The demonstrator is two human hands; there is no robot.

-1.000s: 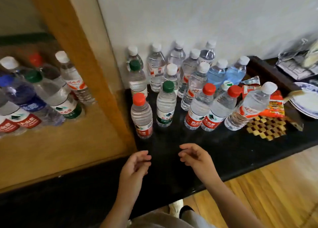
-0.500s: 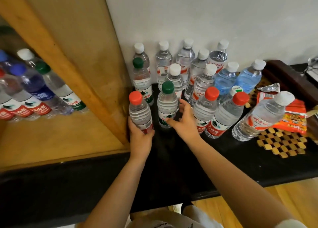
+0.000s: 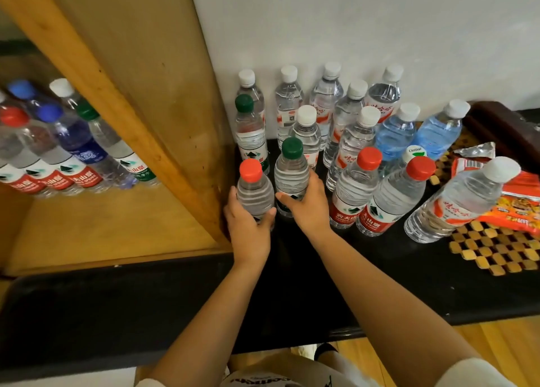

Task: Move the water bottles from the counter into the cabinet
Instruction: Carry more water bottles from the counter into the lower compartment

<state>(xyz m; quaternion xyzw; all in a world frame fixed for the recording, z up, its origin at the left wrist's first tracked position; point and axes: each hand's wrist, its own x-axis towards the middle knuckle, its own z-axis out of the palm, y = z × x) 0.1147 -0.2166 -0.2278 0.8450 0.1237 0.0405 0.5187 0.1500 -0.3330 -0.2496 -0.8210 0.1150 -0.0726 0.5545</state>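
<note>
1. The person's left hand (image 3: 248, 228) is wrapped around the lower body of a red-capped water bottle (image 3: 253, 192), its fingers (image 3: 270, 212) clamped on the bottle's right side and the thumb on the left.
2. That bottle stands upright at the left front corner of the black bench (image 3: 394, 269), just beside the wooden side panel (image 3: 163, 94) of the cabinet.
3. The right hand (image 3: 309, 205) grips a green-capped water bottle (image 3: 290, 173) immediately to the right, its fingers closed across the label and the palm against the bottle's right flank.
4. The two held bottles stand side by side, close together.
5. Behind and to the right, the remaining water bottles (image 3: 350, 129) are crowded upright against the white wall (image 3: 350, 21): mostly white caps, one more green cap at the back left, two red caps at the front and two blue-tinted bottles towards the right.
6. A white-capped bottle (image 3: 458, 202) stands apart at the front right, at the edge of a woven wooden mat (image 3: 496, 252).
7. Red and orange snack packets (image 3: 520, 205) lie on that mat, partly behind the white-capped bottle.
8. Inside the cabinet, on its wooden shelf (image 3: 102, 225), a group of bottles (image 3: 67, 152) stands at the back with red, blue, green and white caps.
</note>
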